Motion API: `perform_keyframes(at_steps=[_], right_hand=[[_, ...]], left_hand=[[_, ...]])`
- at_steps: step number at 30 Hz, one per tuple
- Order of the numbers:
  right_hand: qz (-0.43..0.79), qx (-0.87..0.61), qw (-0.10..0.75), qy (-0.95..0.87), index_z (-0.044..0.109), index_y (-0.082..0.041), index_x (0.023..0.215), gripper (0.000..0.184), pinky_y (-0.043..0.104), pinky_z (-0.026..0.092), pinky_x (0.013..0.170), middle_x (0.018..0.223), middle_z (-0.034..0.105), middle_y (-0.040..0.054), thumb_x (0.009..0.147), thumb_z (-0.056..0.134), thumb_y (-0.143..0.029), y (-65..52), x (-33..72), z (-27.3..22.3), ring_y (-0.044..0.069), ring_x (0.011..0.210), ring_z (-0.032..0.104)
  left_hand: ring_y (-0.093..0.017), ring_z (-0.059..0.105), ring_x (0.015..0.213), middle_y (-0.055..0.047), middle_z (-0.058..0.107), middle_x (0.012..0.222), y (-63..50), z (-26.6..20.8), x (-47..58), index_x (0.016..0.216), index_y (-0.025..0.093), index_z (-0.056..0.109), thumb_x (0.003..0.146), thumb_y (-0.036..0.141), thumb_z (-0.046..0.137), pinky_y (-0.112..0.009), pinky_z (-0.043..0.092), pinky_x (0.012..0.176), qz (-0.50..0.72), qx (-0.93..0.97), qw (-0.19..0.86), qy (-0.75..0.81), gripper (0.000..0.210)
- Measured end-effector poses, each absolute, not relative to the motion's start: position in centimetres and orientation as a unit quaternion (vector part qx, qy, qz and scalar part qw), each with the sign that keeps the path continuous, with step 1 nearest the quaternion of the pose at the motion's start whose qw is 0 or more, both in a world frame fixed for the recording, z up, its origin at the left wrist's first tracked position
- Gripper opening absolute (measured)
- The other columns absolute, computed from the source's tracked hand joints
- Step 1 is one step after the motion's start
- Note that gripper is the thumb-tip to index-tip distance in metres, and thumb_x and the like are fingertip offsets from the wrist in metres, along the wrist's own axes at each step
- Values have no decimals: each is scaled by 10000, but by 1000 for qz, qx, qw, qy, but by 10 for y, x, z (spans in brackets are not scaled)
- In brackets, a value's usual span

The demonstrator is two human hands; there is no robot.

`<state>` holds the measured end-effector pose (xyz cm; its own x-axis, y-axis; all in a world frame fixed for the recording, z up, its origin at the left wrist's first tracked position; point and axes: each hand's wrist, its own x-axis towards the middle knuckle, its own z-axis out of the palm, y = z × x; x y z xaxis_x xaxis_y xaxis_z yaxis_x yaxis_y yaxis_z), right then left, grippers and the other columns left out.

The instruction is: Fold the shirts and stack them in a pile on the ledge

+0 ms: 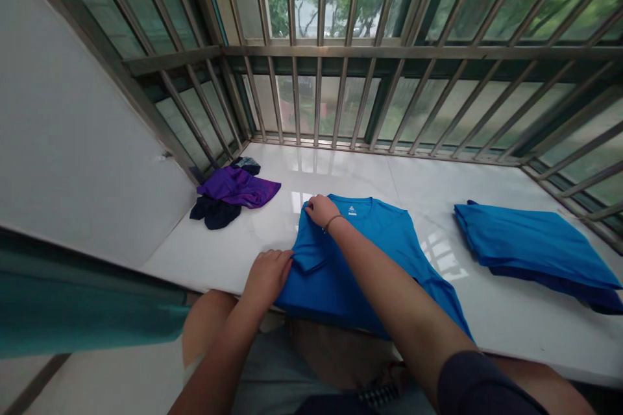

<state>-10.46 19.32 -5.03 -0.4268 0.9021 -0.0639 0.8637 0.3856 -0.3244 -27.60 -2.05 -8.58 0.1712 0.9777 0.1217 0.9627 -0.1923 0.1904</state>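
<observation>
Evidently, a bright blue short-sleeved T-shirt point(384, 227) lies spread on a glossy white window ledge point(219, 262), its neckline toward the window and its lower part at the near edge. A small white logo point(352, 210) shows below the collar. At its left side, the right hand point(322, 211), with a thin bracelet point(333, 223) at the wrist, has its grip pinching the shoulder edge. Nearer, the left hand point(269, 274) has its grip closed on the fabric beside the sleeve. Well apart on the right sits a flat folded stack of bright blue cloth point(535, 233) over darker blue cloth point(545, 280). Toward the left corner lies a crumpled purple and black clothing pile point(236, 188). Behind everything stand shiny metal window bars point(320, 52); a teal curtain point(87, 311) hangs at lower left.
</observation>
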Motion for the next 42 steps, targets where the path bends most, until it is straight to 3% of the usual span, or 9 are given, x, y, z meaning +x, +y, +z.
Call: perform_keyframes(at_steps=[12, 17, 22, 25, 28, 33, 38, 40, 42], right_hand=[[133, -499, 103, -850, 770, -230, 1255, 284, 345, 485, 964, 1272, 728, 111, 1121, 578, -391, 205, -121, -71, 254, 1136, 638], [106, -498, 135, -850, 734, -222, 1293, 373, 359, 450, 1036, 1300, 699, 124, 1169, 449, -427, 201, -89, -60, 258, 1184, 597], [65, -541, 144, -826, 746, -194, 1237, 416, 388, 421, 1067, 1259, 697, 141, 1175, 396, -410, 199, 2, -42, 284, 1184, 573], [45, -585, 136, -798, 758, -169, 1217, 403, 399, 420, 1074, 1245, 701, 163, 1163, 415, -372, 200, 72, -35, 297, 1180, 584], [38, -632, 121, -764, 764, -144, 1242, 372, 400, 428, 1083, 1291, 698, 188, 1141, 460, -332, 201, 134, -34, 306, 1195, 610], [79, -682, 79, -723, 780, -85, 1253, 349, 353, 471, 1025, 1301, 724, 232, 1078, 600, -327, 205, 193, -48, 282, 1152, 686], [144, -689, 62, -708, 827, -152, 1070, 211, 296, 498, 836, 1027, 816, 126, 989, 731, -322, 215, 204, -60, 229, 940, 733], [160, -686, 73, -706, 822, -181, 1012, 143, 279, 494, 788, 965, 820, 90, 955, 757, -295, 218, 204, -61, 209, 886, 728], [168, -678, 97, -709, 807, -197, 987, 110, 272, 498, 782, 972, 820, 73, 946, 752, -284, 217, 204, -59, 200, 882, 724]], left_hand=[[-292, 707, 1032, -87, 754, 1083, -29, -87, -300, 1219, 276, 772, 1023, 191, 538, -433, 558, 896, 150, 737, 54, 657, 316], [-317, 708, 1191, -128, 752, 1282, -22, -85, -296, 1277, 250, 759, 1070, 270, 484, -491, 585, 1023, 204, 719, 45, 663, 344], [-286, 507, 1565, -108, 546, 1692, 14, -81, -275, 1582, 263, 568, 1135, 363, 435, -549, 385, 1320, 211, 793, 49, 570, 476], [-303, 429, 1625, -111, 459, 1755, 43, -84, -263, 1633, 277, 513, 1122, 406, 476, -599, 312, 1348, 155, 814, 55, 557, 529], [-378, 467, 1586, -167, 534, 1692, 75, -86, -263, 1549, 232, 603, 1110, 461, 468, -645, 370, 1286, 128, 752, 40, 646, 514], [-362, 618, 1387, -233, 698, 1435, 144, -74, -277, 1375, 98, 695, 1125, 407, 296, -523, 449, 1214, 157, 683, 51, 711, 563], [-316, 731, 1063, -144, 790, 1087, 201, -64, -277, 993, 178, 803, 901, 420, 721, -390, 554, 993, 113, 718, 116, 677, 272], [-286, 735, 950, -103, 778, 952, 212, -63, -274, 819, 207, 772, 814, 384, 796, -348, 553, 885, 101, 729, 139, 662, 179], [-270, 728, 887, -84, 762, 874, 215, -60, -273, 745, 214, 722, 820, 361, 775, -335, 539, 823, 100, 734, 154, 654, 174]])
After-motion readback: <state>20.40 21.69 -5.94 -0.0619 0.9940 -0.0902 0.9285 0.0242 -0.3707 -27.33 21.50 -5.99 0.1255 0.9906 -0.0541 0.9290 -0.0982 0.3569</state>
